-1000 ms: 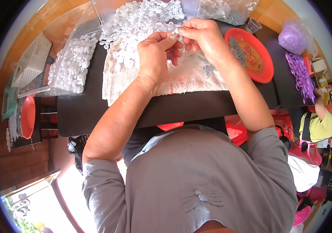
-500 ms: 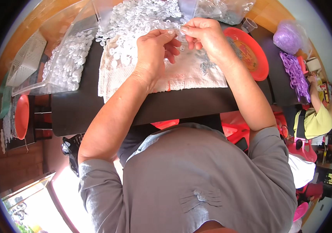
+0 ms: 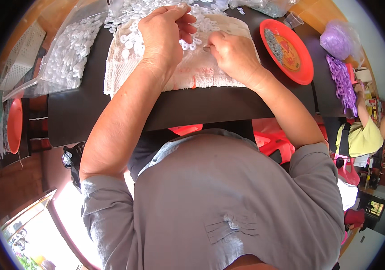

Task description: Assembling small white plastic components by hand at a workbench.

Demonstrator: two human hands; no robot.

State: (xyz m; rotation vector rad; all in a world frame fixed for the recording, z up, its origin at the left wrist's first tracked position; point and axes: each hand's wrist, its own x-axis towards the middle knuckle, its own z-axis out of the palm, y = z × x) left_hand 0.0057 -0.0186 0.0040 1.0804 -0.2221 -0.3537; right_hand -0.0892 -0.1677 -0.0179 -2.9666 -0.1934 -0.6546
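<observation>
My left hand is raised over the heap of small white plastic pieces with holes, thumb and forefinger pressed together near the top edge. What they pinch, if anything, is too small to make out. Its other fingers curl loosely. Lower and to the right, my right hand rests at the cream towel, its fingers bunched downward. Its palm hides whatever the fingertips hold. A few white pieces lie on the cloth between the hands.
At left stands a clear tub of white pieces beside a white perforated basket. Right of the towel, a red plate holds small grey metal bits. Purple chain-like strips lie farther right, near a person in yellow.
My hands have parted. The right hand has dropped from beside the left one to the towel, covering the grey metal bits there. The whole view has shifted slightly.
</observation>
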